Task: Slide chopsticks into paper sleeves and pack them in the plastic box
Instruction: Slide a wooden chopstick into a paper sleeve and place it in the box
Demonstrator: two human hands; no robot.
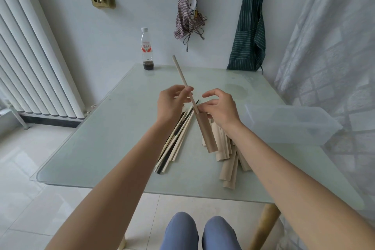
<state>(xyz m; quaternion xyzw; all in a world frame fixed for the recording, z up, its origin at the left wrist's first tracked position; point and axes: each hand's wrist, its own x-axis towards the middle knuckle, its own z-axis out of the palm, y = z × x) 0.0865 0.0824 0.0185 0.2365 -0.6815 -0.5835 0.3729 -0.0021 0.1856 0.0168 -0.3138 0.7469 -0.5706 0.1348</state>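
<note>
My left hand (172,101) pinches a pale wooden chopstick (180,73) that points up and away, its lower end inside the mouth of a brown paper sleeve (207,132). My right hand (220,107) holds the top of that sleeve with curled fingers, above the table. A loose bundle of pale and dark chopsticks (174,142) lies on the glass table (101,138) under my left wrist. A pile of empty paper sleeves (229,160) lies to its right. The clear plastic box (292,124) stands at the table's right edge.
A plastic bottle (147,50) with dark liquid at the bottom stands at the table's far edge. A white radiator (30,57) lines the left wall, aprons (249,20) hang on the back wall and a curtain (334,46) hangs at the right.
</note>
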